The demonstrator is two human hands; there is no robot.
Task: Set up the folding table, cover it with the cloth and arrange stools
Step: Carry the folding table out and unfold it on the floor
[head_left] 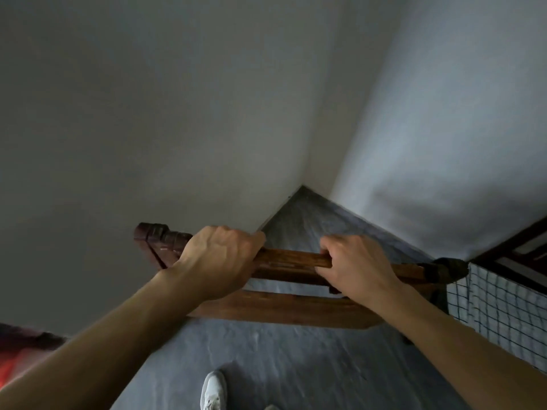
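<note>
— What is the folded table made of?
— Wood, brown with a slight sheen on the top rail, darker and duller at the ends.
— And the cloth?
— Woven fabric, white with a thin dark check, matt.
— The floor?
— Grey, rough-looking and matt. The walls are smooth, flat-painted plaster. The shoe looks white and soft.

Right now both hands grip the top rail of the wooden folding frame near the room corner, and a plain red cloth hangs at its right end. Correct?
Not quite. The head view shows the left hand and right hand gripping the wooden folding frame near the corner, but the cloth at its right end is white with a dark grid check, not plain red.
</note>
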